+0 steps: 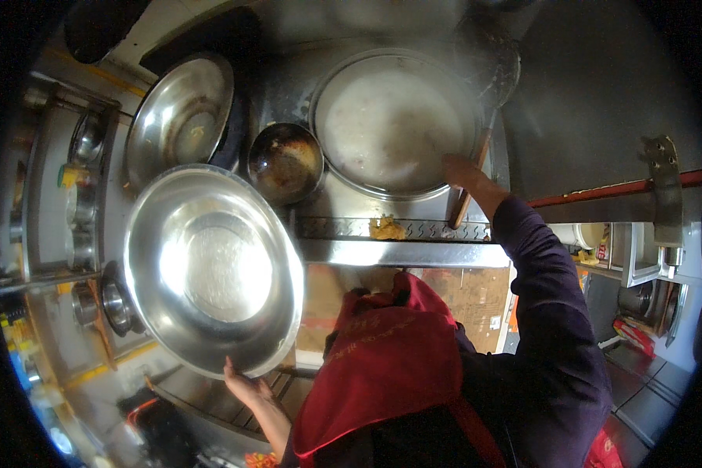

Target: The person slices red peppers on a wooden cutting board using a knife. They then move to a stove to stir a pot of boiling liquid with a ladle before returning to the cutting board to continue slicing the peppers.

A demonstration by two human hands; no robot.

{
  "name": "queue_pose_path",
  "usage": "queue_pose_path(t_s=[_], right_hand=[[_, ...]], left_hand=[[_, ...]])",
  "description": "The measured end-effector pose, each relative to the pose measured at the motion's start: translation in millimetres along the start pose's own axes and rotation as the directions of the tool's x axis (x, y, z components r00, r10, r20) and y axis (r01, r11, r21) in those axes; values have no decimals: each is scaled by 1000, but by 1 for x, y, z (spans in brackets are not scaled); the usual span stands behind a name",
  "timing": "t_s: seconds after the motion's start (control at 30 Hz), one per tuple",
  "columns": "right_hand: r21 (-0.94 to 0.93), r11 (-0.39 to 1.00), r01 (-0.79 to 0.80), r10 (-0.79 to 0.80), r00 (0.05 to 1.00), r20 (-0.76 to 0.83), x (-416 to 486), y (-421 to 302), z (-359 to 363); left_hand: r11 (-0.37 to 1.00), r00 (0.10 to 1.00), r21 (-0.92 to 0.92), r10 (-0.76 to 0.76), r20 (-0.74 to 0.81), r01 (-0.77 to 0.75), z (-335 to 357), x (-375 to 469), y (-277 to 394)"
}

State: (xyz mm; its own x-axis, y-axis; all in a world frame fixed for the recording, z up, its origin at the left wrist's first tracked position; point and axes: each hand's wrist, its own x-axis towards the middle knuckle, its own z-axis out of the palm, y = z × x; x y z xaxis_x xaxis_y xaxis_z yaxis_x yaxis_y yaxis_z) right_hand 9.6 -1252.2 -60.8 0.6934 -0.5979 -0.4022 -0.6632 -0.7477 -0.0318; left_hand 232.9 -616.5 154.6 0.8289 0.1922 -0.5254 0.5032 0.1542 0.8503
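Note:
My left hand [248,386] grips the near rim of a large, wide metal basin [222,269], which is tilted and shows its bare inside. My right hand [462,172] is at the right rim of a big round pot [392,123] filled with pale, cloudy, steaming liquid. Whether its fingers hold anything is hidden by steam and blur. A wooden handle [461,209] lies beside that hand, running up towards a wire strainer [503,73]. Between basin and pot stands a smaller, brown-stained bowl [286,164].
Another metal basin [181,117] with food scraps leans at the back left. A yellowish cloth or scrap [387,227] lies on the grooved front edge of the stove. Shelves with metal bowls [117,304] stand at the left. A red pipe [596,190] runs along the right.

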Motion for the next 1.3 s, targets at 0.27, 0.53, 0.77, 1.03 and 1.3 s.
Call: queue_pose_path(t_s=[0.27, 0.53, 0.77, 1.03, 1.3], right_hand=[[96, 995, 24, -38, 989, 140, 31, -15, -4], [-90, 987, 132, -72, 872, 485, 58, -5, 33], [200, 952, -232, 116, 878, 464, 46, -33, 4], [218, 967, -128, -30, 799, 601, 39, -19, 2], [726, 640, -253, -337, 757, 560, 6, 2, 35]], left_hand=[[999, 1000, -33, -2, -7, 2, 0, 1, 0], [999, 999, -36, -1, -45, -1, -17, 4, -5], [1000, 998, -7, -2, -63, 2, -11, -4, -5], [1000, 997, 14, -12, -70, 13, -24, -4, -2], [999, 997, 35, 0, -75, 3, -14, -13, 6]])
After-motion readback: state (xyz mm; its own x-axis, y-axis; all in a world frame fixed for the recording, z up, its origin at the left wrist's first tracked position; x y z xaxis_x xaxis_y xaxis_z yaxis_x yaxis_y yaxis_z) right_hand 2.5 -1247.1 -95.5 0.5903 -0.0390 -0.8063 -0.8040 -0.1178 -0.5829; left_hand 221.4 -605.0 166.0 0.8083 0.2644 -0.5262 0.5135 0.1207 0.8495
